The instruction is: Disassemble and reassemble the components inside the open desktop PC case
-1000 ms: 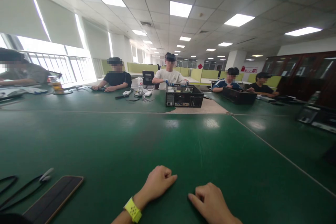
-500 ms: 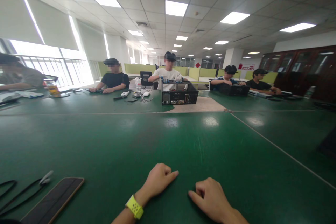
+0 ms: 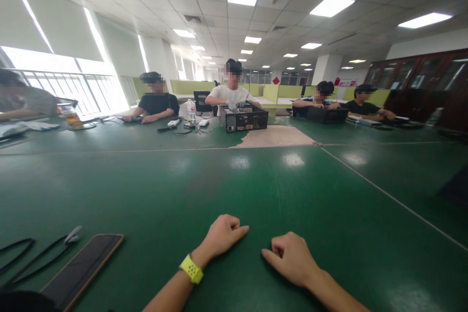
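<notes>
My left hand [image 3: 224,235] rests on the green table [image 3: 153,204], its fingers curled into a loose fist and the thumb pointing right. A yellow-green wristband [image 3: 191,269] with holes circles that wrist. Across a small gap, my right hand [image 3: 291,258] is also curled closed on the tabletop, thumb towards the left. Nothing shows in either hand, and the two do not touch. To the left of my left arm lies a dark phone [image 3: 82,273] with a tan edge, beside a black cable [image 3: 40,261] with a pale end.
Across the table, a gloved person [image 3: 234,90] reaches into an open black computer case [image 3: 244,121]. Other people sit along the far side, one behind a second dark case [image 3: 326,114]. A bottle [image 3: 191,112] and small tools stand near the computer case.
My view has tilted down slightly, with both hands still closed in the same pose. Across the table, the computer case has shifted back and the gloved hands now reach into it.
</notes>
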`<state>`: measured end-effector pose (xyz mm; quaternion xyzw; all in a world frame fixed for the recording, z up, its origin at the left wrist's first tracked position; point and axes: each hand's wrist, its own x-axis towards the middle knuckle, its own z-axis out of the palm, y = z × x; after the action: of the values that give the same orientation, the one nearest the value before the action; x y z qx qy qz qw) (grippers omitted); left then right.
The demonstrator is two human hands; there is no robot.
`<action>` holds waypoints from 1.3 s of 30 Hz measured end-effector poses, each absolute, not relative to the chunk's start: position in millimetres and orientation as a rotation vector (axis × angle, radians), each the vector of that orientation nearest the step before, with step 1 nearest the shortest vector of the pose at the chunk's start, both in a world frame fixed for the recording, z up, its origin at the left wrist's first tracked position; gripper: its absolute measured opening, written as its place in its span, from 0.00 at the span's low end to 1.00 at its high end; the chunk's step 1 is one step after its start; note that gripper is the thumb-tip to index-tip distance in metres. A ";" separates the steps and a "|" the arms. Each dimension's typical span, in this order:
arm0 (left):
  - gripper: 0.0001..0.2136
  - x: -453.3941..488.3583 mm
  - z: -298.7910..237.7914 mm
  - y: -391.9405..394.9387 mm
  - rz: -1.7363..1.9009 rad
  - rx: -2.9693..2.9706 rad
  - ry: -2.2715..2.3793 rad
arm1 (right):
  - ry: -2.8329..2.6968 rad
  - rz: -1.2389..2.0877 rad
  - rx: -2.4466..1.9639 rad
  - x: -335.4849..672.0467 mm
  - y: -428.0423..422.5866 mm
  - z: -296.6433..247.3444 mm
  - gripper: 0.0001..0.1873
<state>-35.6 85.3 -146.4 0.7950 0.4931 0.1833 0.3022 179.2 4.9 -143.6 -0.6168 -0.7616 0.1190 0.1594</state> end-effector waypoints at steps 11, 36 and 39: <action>0.23 -33.5 -145.1 87.0 0.479 2.095 1.311 | -2.163 0.325 -1.760 178.0 4.8 -143.4 0.20; 0.24 -33.8 -144.3 88.5 0.504 2.077 1.292 | -2.150 0.298 -1.819 177.9 7.8 -146.1 0.20; 0.23 -33.9 -145.0 87.9 0.522 2.061 1.290 | -2.124 0.336 -1.821 176.0 5.8 -145.5 0.19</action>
<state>-33.9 87.9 -145.0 0.7847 0.4911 0.1989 0.3216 176.0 5.8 -145.5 -0.6378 -0.7439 0.1177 0.1611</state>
